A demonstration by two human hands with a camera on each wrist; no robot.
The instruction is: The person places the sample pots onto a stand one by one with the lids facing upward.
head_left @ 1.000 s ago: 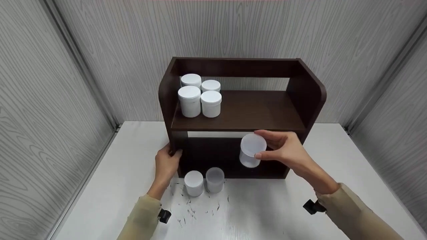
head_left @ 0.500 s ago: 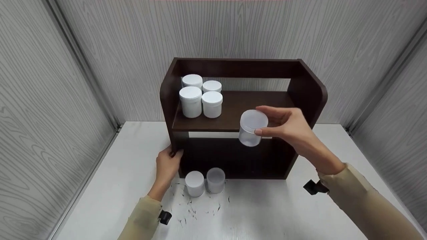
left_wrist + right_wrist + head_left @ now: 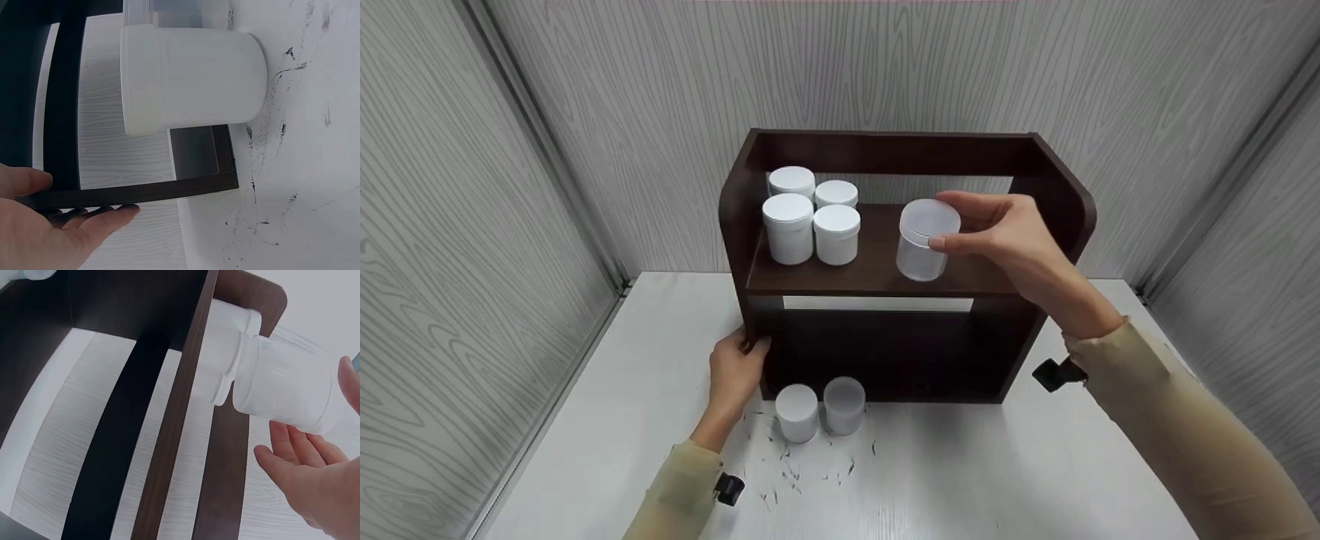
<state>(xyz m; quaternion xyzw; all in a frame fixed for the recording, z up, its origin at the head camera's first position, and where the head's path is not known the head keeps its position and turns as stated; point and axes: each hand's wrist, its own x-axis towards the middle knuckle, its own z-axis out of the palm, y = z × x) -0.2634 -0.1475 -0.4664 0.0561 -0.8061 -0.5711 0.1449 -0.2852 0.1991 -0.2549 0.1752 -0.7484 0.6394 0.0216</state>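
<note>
My right hand (image 3: 1005,236) pinches a clear, lidded plastic jar (image 3: 921,255) near its top, thumb in front and fingers behind. In the head view the jar overlaps the upper shelf (image 3: 877,274) of a dark brown two-tier rack, right of the white jars. My left hand (image 3: 735,369) grips the rack's left side panel (image 3: 129,194), with the thumb on one face and the fingers on the other. Close by that hand, a white lidded jar (image 3: 796,414) and a translucent jar (image 3: 844,406) stand on the white table in front of the rack.
Several white lidded jars, one of them a short jar (image 3: 837,236), stand grouped at the left end of the upper shelf. The rack's right side panel (image 3: 1061,199) rises beside my right hand. Dark scuff marks (image 3: 791,474) spot the table. Grey wood-grain walls (image 3: 885,67) surround it.
My right hand has raised the clear jar from in front of the lower compartment to upper-shelf height. The left hand keeps its grip on the side panel.
</note>
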